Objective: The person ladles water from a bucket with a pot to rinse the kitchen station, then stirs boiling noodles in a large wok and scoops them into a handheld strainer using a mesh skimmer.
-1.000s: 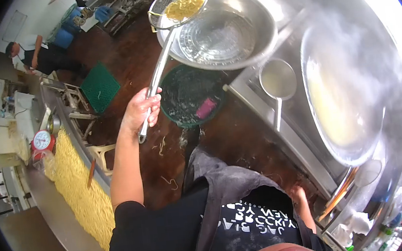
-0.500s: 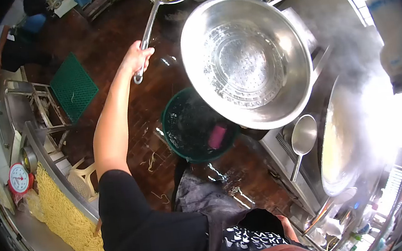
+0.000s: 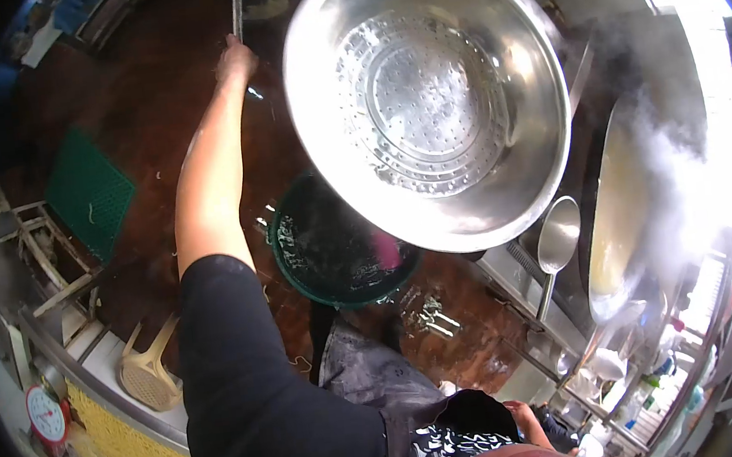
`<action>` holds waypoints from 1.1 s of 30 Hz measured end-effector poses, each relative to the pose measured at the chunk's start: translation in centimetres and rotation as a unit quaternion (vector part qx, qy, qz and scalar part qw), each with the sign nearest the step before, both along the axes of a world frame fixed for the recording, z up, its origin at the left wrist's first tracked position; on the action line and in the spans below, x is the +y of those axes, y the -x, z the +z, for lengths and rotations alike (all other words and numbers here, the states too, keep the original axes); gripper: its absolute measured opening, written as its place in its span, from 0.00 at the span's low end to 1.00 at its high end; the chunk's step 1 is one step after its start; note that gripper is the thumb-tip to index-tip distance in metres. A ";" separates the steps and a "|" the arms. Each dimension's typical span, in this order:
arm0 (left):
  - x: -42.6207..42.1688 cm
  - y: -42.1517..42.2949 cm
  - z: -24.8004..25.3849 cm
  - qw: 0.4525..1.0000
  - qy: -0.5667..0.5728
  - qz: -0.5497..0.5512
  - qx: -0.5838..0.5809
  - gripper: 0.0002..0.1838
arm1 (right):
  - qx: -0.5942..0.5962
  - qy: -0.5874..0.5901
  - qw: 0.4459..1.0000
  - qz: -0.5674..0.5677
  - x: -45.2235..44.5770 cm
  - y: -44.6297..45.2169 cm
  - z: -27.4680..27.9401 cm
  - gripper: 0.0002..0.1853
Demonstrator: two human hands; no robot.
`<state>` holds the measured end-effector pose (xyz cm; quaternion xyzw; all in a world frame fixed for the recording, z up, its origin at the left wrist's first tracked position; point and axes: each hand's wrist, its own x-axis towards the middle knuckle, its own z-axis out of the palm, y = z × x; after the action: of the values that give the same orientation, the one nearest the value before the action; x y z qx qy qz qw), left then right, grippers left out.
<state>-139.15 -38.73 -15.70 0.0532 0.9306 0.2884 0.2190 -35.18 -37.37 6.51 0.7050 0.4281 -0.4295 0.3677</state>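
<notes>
At the upper left, my left hand (image 3: 236,61) is closed round the metal handle (image 3: 239,10) of a strainer whose basket lies beyond the top edge of the view. My arm stretches out over the wet brown floor. Right of that hand is a large steel perforated basin (image 3: 433,101), wet inside. Below it stands a dark green tub (image 3: 334,267) with dark water and a pink object (image 3: 383,251). Near my shirt at the lower right, my right hand (image 3: 521,415) shows only in part; its fingers cannot be made out.
A steaming wok (image 3: 618,211) stands at the right, beside a steel ladle (image 3: 557,244). Yellow noodles (image 3: 139,449) fill a counter at the lower left near a red dial scale (image 3: 47,414). A green plastic grate (image 3: 90,195) and a beige stool (image 3: 149,372) are at the left.
My left hand has moved farther up in the view, taking the strainer's noodle-filled basket out of sight. The camera view has shifted; the basin now appears larger and a little higher and farther left.
</notes>
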 end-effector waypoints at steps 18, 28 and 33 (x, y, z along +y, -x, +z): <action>-0.9 -2.7 -8.1 0.994 0.032 0.024 0.097 0.37 | -0.052 0.013 0.998 0.021 -2.4 4.8 -0.9 0.18; -3.7 1.7 -6.6 0.990 0.049 -0.045 0.121 0.29 | 0.000 -0.025 0.990 -0.137 -3.6 -0.4 -2.7 0.19; -6.0 -7.8 -11.2 0.983 0.056 -0.055 0.165 0.28 | -0.027 0.000 0.996 -0.080 -4.3 -0.3 -3.4 0.17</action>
<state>-131.35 -44.78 -26.94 0.1384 0.9643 0.2110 0.0809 -34.89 -41.63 3.14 0.7484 0.3601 -0.4383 0.3436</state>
